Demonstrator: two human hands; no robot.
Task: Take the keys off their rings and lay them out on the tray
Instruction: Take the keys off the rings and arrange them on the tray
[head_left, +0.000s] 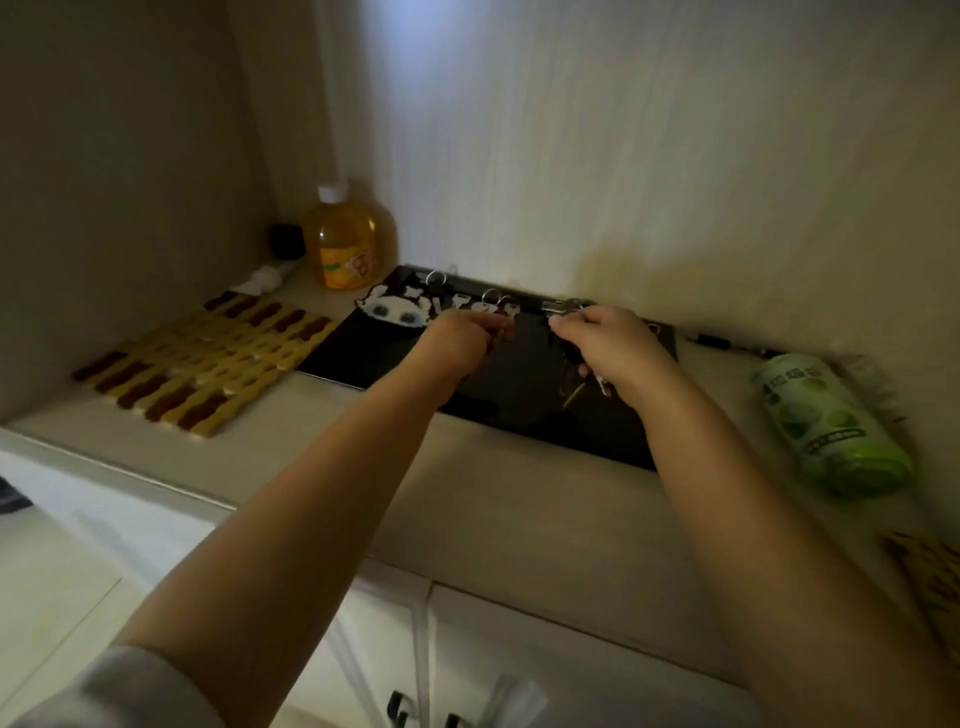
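A black tray (374, 353) lies on the counter against the wall. Several silver keys (470, 306) and loose key rings (435, 279) lie along its far edge, next to a white cat-face charm (395, 310). My left hand (457, 340) hovers over the tray's middle with fingertips pinched together on something small near a key; what it is I cannot make out. My right hand (608, 348) is closed on a bunch of keys (600, 384) that dangles below the palm, its fingertips pinching a part near a silver key (558, 307).
A woven yellow-and-brown mat (208, 358) lies left of the tray. An orange bottle (349, 241) and a small dark jar (287, 240) stand in the back corner. A green packet (826, 426) lies to the right. White cabinet doors (467, 675) sit below the counter edge.
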